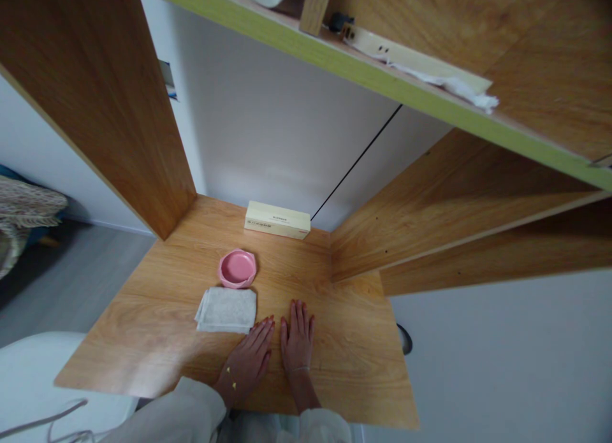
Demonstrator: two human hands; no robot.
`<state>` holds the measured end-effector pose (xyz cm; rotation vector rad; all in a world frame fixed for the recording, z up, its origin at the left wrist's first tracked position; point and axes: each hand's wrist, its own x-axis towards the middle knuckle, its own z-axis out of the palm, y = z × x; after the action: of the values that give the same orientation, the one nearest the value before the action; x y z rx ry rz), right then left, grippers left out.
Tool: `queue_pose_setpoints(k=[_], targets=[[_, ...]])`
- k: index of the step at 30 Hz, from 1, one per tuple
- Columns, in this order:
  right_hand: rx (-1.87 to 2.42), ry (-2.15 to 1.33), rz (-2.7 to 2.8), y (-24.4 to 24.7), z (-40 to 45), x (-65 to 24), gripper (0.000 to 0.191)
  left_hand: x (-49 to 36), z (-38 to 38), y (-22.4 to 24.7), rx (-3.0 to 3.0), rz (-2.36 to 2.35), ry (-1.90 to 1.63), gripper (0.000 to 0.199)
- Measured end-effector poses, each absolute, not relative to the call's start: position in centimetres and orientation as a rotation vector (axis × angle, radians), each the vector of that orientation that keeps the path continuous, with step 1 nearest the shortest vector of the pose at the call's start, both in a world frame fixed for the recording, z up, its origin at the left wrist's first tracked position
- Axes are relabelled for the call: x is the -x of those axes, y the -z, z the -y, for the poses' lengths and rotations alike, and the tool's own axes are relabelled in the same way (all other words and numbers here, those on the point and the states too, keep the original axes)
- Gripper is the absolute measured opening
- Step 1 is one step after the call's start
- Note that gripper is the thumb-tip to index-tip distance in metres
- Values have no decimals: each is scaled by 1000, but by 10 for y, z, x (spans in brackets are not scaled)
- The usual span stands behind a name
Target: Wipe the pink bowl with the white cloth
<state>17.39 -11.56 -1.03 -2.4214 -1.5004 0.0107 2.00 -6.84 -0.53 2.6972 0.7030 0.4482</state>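
Observation:
My left hand (247,359) lies flat on the wooden desk (354,354), its fingertips at the lower right corner of a folded light grey cloth (227,310). Just to its right, my right hand (297,341) rests palm down with fingers stretched forward. Neither hand holds anything. Beyond the cloth, and close against its far edge, sits a pink faceted dish (238,269); I see nothing inside it. A long cream box (277,220) with printed lettering stands at the back of the desk by the wall.
A shelf with a green edge (363,70) crosses above, bearing a pale strip (421,57) and white tissue (471,94). Wooden panels (115,99) flank the desk. A black cable (358,159) runs down the wall. A white chair (48,373) stands at lower left.

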Motion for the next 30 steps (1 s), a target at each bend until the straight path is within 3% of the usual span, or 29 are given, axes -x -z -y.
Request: queue_pose_setpoints(k=[11, 17, 24, 27, 30], targets=[[2382, -52, 1445, 10, 116, -174, 54, -20, 69, 1, -2612, -699, -465, 60], [2285, -9, 1332, -9, 96, -160, 47, -6, 61, -28, -2351, -691, -625, 49], [2114, -327, 1695, -57, 50, -87, 28, 5, -23, -67, -1968, -1426, -1105, 35], [2126, -428, 1847, -61, 37, -68, 32, 7, -63, -71, -1851, -1690, -802, 39], [2153, -469, 1795, -59, 34, -69, 18, 8, -86, -68, -1797, -1766, -654, 48]])
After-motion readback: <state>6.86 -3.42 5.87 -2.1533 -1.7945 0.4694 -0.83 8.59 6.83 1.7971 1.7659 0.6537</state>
